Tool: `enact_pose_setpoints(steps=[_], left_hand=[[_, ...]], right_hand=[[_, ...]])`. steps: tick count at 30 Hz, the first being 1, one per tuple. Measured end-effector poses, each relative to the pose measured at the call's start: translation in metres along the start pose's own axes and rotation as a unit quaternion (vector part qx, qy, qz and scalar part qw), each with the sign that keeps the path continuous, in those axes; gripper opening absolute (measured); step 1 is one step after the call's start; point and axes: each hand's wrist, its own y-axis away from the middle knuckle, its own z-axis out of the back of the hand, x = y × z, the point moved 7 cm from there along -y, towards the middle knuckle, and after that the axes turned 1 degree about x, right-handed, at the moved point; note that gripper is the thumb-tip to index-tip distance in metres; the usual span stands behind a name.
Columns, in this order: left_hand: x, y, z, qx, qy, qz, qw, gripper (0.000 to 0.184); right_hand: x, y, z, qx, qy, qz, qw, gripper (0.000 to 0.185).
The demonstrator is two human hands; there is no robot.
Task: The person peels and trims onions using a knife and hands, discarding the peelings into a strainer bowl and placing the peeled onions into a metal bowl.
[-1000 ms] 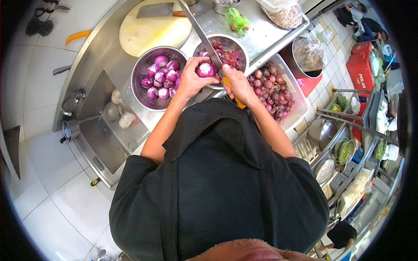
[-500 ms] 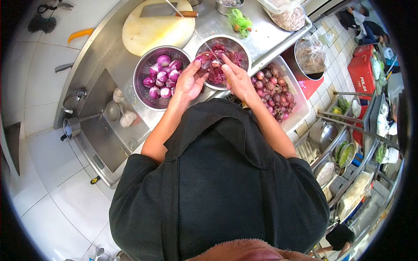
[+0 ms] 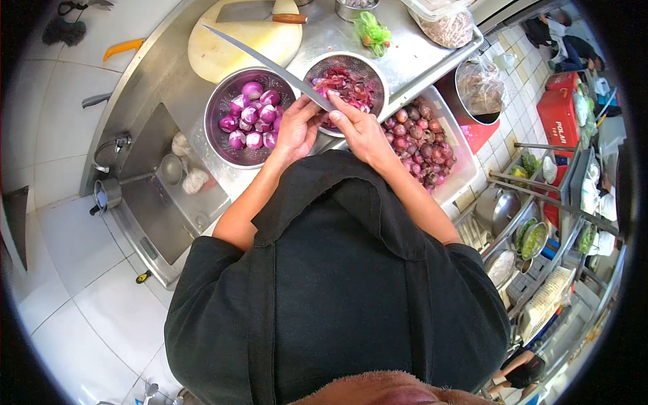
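Observation:
My right hand (image 3: 361,131) is closed around the handle end of a long knife (image 3: 263,64), its blade pointing to the upper left. My left hand (image 3: 298,128) has its fingers curled just under the blade, around a red onion that the blade and fingers mostly hide. Both hands are over the near edge of a steel colander (image 3: 383,94) holding dark red onion skins (image 3: 347,84). To the left, a second colander (image 3: 210,128) contains several peeled purple onions (image 3: 250,115). Unpeeled red onions (image 3: 422,145) fill a white plastic tub (image 3: 466,169) on the right.
A round cutting board (image 3: 202,57) with a cleaver (image 3: 246,11) lies at the back left. A steel sink (image 3: 145,162) is at the left. Behind the colanders are a green net bag (image 3: 371,32) and a bagged pot (image 3: 479,88). Wire shelving (image 3: 533,189) stands right.
The knife has turned so its blade's broad side shows, tip swung toward the board. My hands have drawn closer together, and the onion between them is now mostly hidden.

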Motion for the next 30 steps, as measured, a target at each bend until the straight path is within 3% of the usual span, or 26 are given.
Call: enact_pose_setpoints(steps=[4,9,18,26,30], left_hand=[[-0.004,0.006,-0.009,0.018,-0.038,-0.041,0.998,0.04],[-0.006,0.007,-0.014,0.086,-0.008,0.011,0.996,0.05],[-0.006,0.004,-0.003,0.116,-0.01,-0.015,0.993,0.051],[-0.011,-0.014,0.015,0.059,-0.025,-0.069,0.996,0.041],[-0.013,-0.013,0.008,0.064,0.049,-0.045,0.996,0.038]], right_hand=[[-0.011,-0.006,0.01,-0.011,-0.044,-0.037,0.998,0.052],[-0.028,-0.004,0.014,-0.011,-0.183,-0.135,0.974,0.053],[-0.064,-0.01,0.01,-0.063,-0.174,-0.22,0.958,0.052],[-0.029,-0.005,0.009,0.007,-0.162,-0.141,0.977,0.057],[-0.027,-0.004,0.018,0.03,-0.136,-0.147,0.979,0.054]])
